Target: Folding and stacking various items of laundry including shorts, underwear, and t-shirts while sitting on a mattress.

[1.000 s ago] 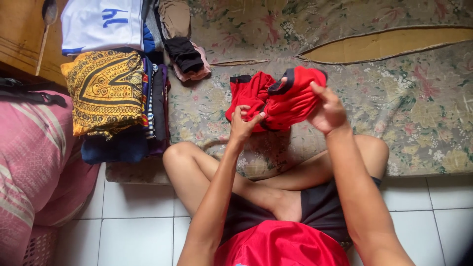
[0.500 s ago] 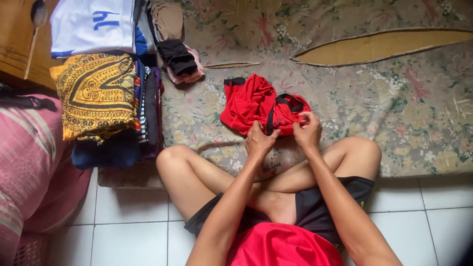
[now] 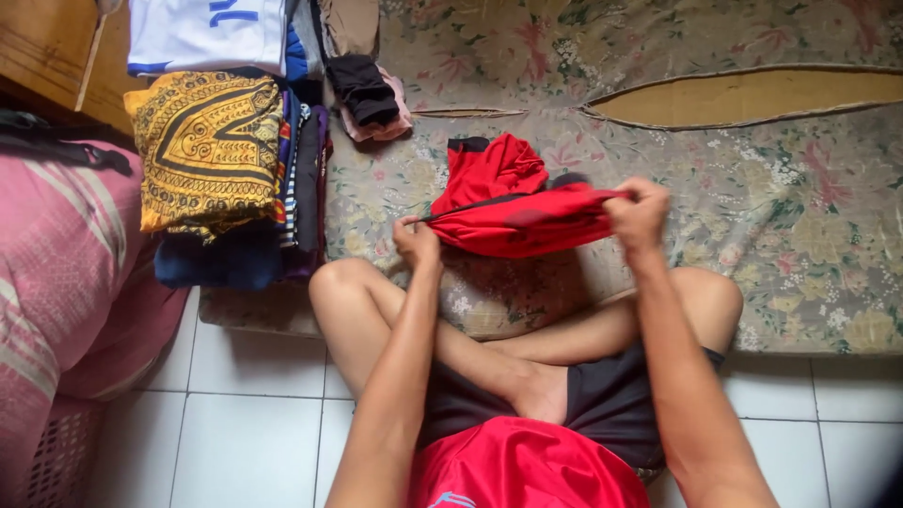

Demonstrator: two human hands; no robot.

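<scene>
Two hands are up on one red garment (image 3: pixel 513 212), stretching it out sideways above the floral mattress (image 3: pixel 800 226). Left hand (image 3: pixel 417 243) sits at the near left corner, fingers (image 3: pixel 410 230) pinched tight on the cloth's edge. Right hand (image 3: pixel 639 213) is over at the far right end, fingers (image 3: pixel 628 196) curled into a fist around the bunched fabric. Between those two sets of fingers the cloth runs as a taut red band, slightly higher at the right, with a dark trim line along its upper edge. Beyond the fingers, away from the person, the rest of the garment humps up in a loose red fold with a black patch at its top, resting on the mattress. Below the fingers are the person's crossed bare legs (image 3: pixel 489 348), knees spread to either side, dark shorts and a red shirt nearest the camera.

Well off to the left of the left fingers stands a stack of folded clothes (image 3: pixel 221 150), a yellow patterned piece on top, a white one with blue marks behind it. Farther up, a small pile of black and pink cloth (image 3: pixel 372 94) lies on the mattress. A pink striped cushion (image 3: pixel 66 273) fills the left edge, over white floor tiles (image 3: pixel 254 414).
</scene>
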